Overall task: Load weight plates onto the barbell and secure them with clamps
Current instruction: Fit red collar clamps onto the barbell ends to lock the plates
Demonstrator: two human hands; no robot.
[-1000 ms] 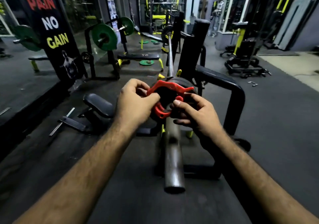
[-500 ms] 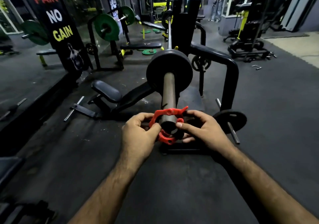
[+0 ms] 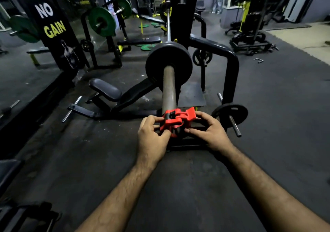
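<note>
The barbell sleeve points toward me from a black bench rack, with a black weight plate pushed far up it. A red clamp sits around the near end of the sleeve, its lever raised. My left hand pinches the clamp's left side with thumb and fingers. My right hand grips its right side and lever. The sleeve's tip is hidden behind the clamp and my hands.
A small black plate hangs on a storage peg at the right of the black rack frame. A padded seat lies low to the left. Green plates sit on other benches behind. A "NO GAIN" banner stands left.
The clamp, which my hands held up in front of the plate, has come back to the near end of the sleeve and now sits around it.
</note>
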